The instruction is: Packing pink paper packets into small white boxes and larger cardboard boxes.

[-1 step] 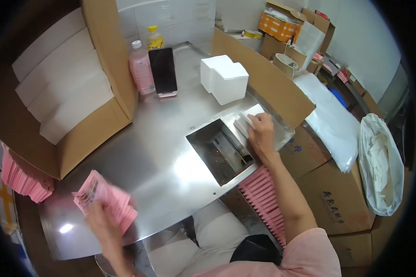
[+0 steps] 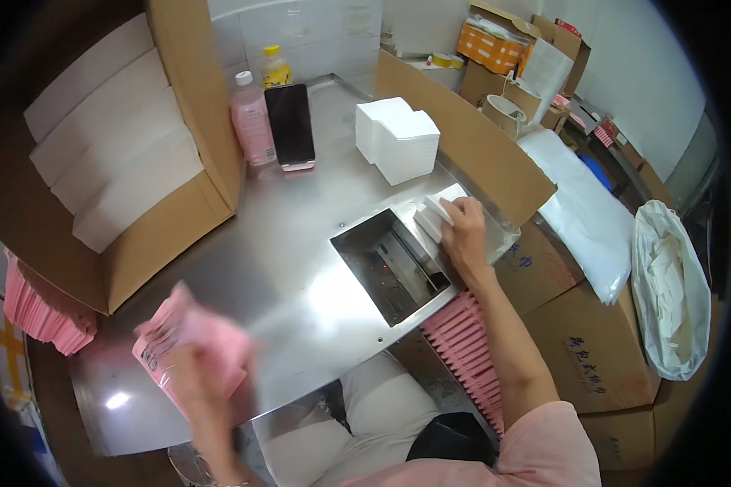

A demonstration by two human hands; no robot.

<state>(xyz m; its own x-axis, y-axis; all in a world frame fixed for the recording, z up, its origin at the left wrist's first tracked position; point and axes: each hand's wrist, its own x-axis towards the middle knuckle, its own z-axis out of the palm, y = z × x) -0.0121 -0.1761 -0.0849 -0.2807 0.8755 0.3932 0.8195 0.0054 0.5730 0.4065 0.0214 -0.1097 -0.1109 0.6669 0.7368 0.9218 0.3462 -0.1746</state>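
Note:
My left hand (image 2: 193,377), smeared by motion, is over flat pink printed plastic bags (image 2: 161,341) at the table's left front edge. One bag appears gripped; its upper part is lifted and blurred. My right hand (image 2: 465,231) is closed on a small stack of folded white tissues (image 2: 436,213), tilted beside the right edge of a rectangular opening in the steel table (image 2: 292,268). My fingertips hide part of that stack. Behind it stands a taller block of folded white tissues (image 2: 398,142).
A cardboard box (image 2: 170,243) of white tissue stacks stands at left, with pink bags (image 2: 45,312) below it. A phone (image 2: 290,126) leans near a pink bottle (image 2: 252,122). A cardboard panel (image 2: 463,134) edges the right side. Pink packs (image 2: 463,333) lie beneath my right arm.
My left hand has shifted slightly right, and the pink bag's upper part has risen. My right hand has hardly moved with the tissues.

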